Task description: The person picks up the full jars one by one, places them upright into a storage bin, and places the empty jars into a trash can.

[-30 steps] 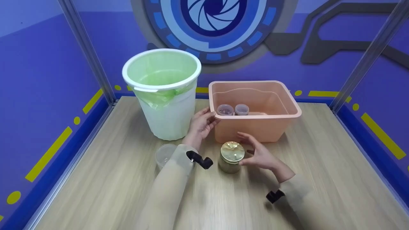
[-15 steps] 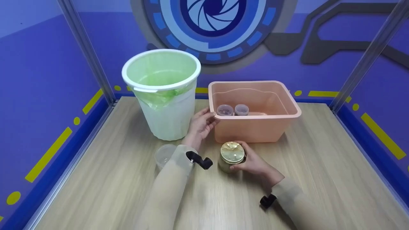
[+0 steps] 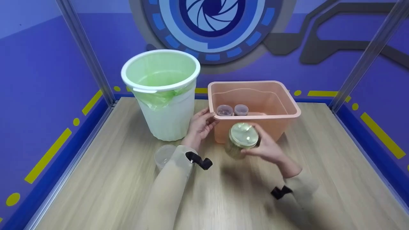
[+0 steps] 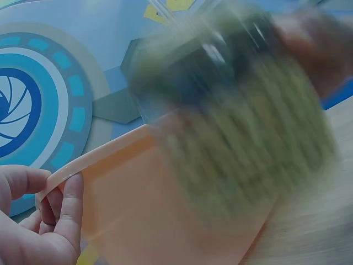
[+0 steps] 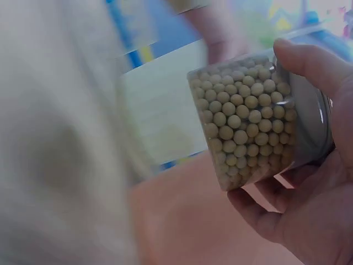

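Head view and both wrists: a jar (image 3: 237, 145) gripped on one side, a peach tub (image 3: 252, 95) held on the other

From the head, the right hand (image 3: 270, 147) curls round the jar near its shiny lid (image 3: 244, 134), thumb on the near side and fingers across the far side, a grasp that likely suits such a wide, smooth body. The jar hangs tilted above the table (image 3: 111, 191), apart from its shadow, in front of the tub; whether the two touch, I cannot tell. The left hand (image 3: 199, 126) pinches the tub's left front corner, presumably to steady it. Inside the tub, two small round containers (image 3: 232, 110) sit side by side by the front wall. A white bucket (image 3: 169, 116) with a green liner stands to the left, and a clear container (image 3: 163, 155) is partly hidden behind the left sleeve (image 3: 174, 179).

Left wrist: thumb and fingers close on the rim from both sides, bent rather than spread. The jar is a greenish blur across the tub.

Right wrist: the thumb presses one side of the clear jar and bent fingers support the opposite side, probably so it cannot slip while tilted. Pale round beads (image 5: 242, 121) fill the jar's lower part.
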The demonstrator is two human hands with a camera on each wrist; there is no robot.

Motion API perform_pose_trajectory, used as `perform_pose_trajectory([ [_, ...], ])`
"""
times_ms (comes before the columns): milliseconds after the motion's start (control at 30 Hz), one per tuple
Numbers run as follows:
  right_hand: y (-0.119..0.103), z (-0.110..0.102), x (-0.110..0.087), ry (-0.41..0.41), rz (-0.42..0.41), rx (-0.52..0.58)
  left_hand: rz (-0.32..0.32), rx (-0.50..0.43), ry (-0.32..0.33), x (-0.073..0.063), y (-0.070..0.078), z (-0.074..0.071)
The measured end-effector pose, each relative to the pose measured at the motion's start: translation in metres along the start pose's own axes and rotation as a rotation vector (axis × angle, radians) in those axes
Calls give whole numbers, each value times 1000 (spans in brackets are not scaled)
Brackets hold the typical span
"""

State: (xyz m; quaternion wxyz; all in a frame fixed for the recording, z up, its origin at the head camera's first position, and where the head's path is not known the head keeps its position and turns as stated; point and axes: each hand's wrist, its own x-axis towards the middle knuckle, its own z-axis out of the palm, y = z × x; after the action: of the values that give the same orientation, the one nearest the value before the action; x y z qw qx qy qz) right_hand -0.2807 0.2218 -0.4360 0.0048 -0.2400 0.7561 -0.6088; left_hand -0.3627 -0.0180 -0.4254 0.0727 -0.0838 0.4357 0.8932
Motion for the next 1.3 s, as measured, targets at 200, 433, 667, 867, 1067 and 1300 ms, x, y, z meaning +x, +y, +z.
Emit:
perform_pose_trajectory([
  [200,-52,-40,42,197,7,-73,-4,10,15,1,1,-1],
  [433,-50,-89,103,331,153,-273,-5,21,36,-4,0,-2],
  [667,-8,-108,134,186,324,-519,-9,5,22,-1,0,0],
  [867,10,-110,139,-53,395,-655,-4,18,16,-1,0,1],
  [1067,19,-108,136,-229,533,-721,-4,29,35,-3,1,1],
  [1300,21,-108,133,-237,640,-708,-1,23,33,-3,1,1],
])
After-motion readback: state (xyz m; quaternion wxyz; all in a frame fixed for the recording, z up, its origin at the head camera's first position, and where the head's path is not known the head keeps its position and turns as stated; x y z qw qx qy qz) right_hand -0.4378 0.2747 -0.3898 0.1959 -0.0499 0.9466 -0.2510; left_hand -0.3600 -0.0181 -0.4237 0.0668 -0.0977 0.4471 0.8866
